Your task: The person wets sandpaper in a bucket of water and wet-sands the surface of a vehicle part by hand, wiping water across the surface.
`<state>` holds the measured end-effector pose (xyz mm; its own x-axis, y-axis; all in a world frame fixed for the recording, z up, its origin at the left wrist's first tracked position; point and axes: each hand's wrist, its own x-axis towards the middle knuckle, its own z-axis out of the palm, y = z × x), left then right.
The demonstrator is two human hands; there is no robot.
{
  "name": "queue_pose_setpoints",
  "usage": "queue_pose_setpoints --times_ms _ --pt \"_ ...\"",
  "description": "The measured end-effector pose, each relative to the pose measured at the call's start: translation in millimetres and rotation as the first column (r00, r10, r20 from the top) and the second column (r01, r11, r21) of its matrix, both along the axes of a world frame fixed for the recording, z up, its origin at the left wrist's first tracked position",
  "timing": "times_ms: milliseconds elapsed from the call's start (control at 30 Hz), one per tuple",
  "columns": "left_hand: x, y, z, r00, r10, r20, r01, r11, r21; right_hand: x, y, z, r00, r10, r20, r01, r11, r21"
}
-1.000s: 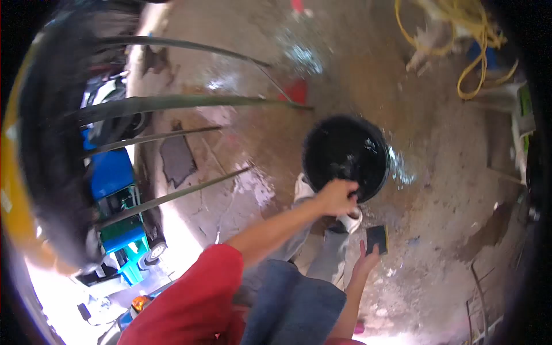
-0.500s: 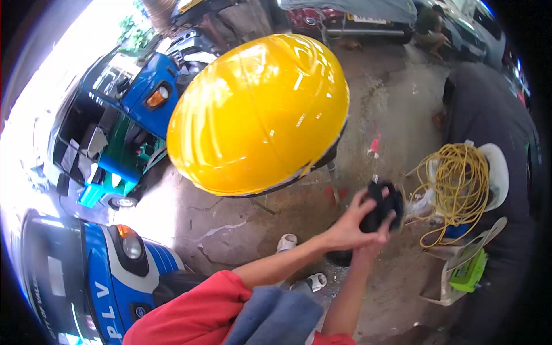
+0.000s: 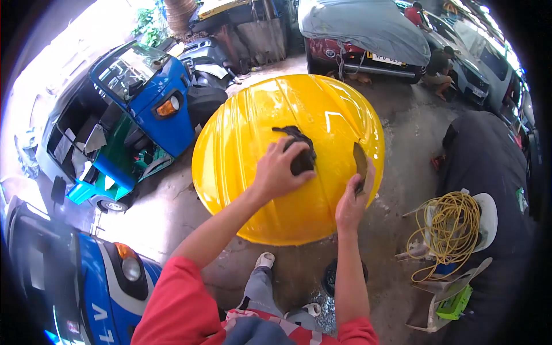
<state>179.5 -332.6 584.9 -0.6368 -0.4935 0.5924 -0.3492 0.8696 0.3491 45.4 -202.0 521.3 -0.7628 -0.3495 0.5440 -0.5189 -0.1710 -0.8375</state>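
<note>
A glossy yellow panel (image 3: 259, 195), rounded and ridged, stands in front of me. My left hand (image 3: 282, 169) has its fingers wrapped round a crumpled black cloth (image 3: 301, 150) over the middle of the panel. Near the panel's right side, my right hand (image 3: 353, 201) grips a flat dark pad (image 3: 360, 164), held on edge. Below the panel, a black bucket (image 3: 330, 277) stands on the floor, partly hidden by my right forearm.
Blue three-wheelers (image 3: 158, 109) stand at the left. A coiled yellow hose (image 3: 454, 230) lies over a white chair (image 3: 489, 221) at the right, beside a dark covered shape (image 3: 477, 155). A covered red car (image 3: 362, 29) and two people (image 3: 440, 69) are farther back.
My view has risen from the bucket to the yellow panel. Both hands, earlier together around the black cloth, are now apart over the panel, the left with the cloth and the right with the pad.
</note>
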Motion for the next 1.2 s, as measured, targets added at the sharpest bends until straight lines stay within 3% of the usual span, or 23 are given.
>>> queue_pose_setpoints --times_ms 67,167,333,400,433,467,567,667,733,800,867,900,933,1000,1100,1167,1200 --pt "0 -21 4 0.999 -0.006 0.037 0.007 1.000 -0.030 4 -14 2 0.999 -0.040 0.018 0.039 0.999 0.014" --pt "-27 -108 -2 0.970 -0.241 -0.037 0.244 0.962 0.119 13 -24 10 0.967 -0.218 -0.128 0.248 0.919 0.308" --pt "-87 -318 -23 0.997 -0.070 0.028 0.064 0.983 0.173 17 -14 -16 0.951 -0.268 0.156 0.220 0.937 0.270" --pt "-97 -374 -22 0.994 0.058 0.095 -0.072 0.986 0.153 27 -11 -14 0.813 -0.479 0.330 0.359 0.860 0.363" --pt "-106 -421 -39 0.987 0.107 0.122 -0.120 0.987 0.106 30 -11 -16 0.789 -0.513 0.337 0.408 0.849 0.337" --pt "-106 -436 -33 0.975 0.109 0.195 -0.146 0.972 0.184 32 -10 -19 0.765 -0.544 0.345 0.456 0.836 0.306" --pt "-115 -483 -45 0.943 0.149 0.299 -0.206 0.964 0.169 33 1 -20 0.768 -0.554 0.322 0.434 0.819 0.375" --pt "-117 -483 -45 0.939 0.180 0.293 -0.234 0.959 0.160 34 -2 -17 0.764 -0.562 0.318 0.429 0.809 0.401" --pt "-112 -426 -29 0.980 -0.098 0.172 0.056 0.971 0.233 29 1 -20 0.775 -0.553 0.306 0.428 0.815 0.390" --pt "-102 -347 -17 0.940 -0.337 0.044 0.308 0.899 0.311 27 1 -21 0.790 -0.531 0.307 0.414 0.831 0.372" --pt "-79 -261 -7 0.825 -0.564 0.012 0.550 0.809 0.208 24 -2 -21 0.796 -0.516 0.317 0.399 0.840 0.368" --pt "-68 -226 -5 0.735 -0.665 0.134 0.652 0.747 0.129 22 -2 -24 0.799 -0.508 0.320 0.393 0.846 0.361" --pt "-58 -188 -7 0.670 -0.741 0.043 0.733 0.669 0.122 20 -1 -30 0.785 -0.564 0.256 0.466 0.810 0.355" --pt "-43 -132 -6 0.565 -0.825 0.005 0.821 0.562 0.099 17 5 -39 0.756 -0.623 0.202 0.541 0.768 0.343" --pt "-45 -113 -2 0.530 -0.846 0.048 0.825 0.528 0.200 20 2 -35 0.732 -0.598 0.326 0.505 0.797 0.330" --pt "-63 -151 -8 0.579 -0.813 0.064 0.791 0.579 0.200 29 -9 -4 0.686 -0.620 0.382 0.460 0.775 0.433" --pt "-69 -178 2 0.677 -0.715 0.175 0.674 0.698 0.242 29 -9 -7 0.665 -0.642 0.381 0.478 0.758 0.444"
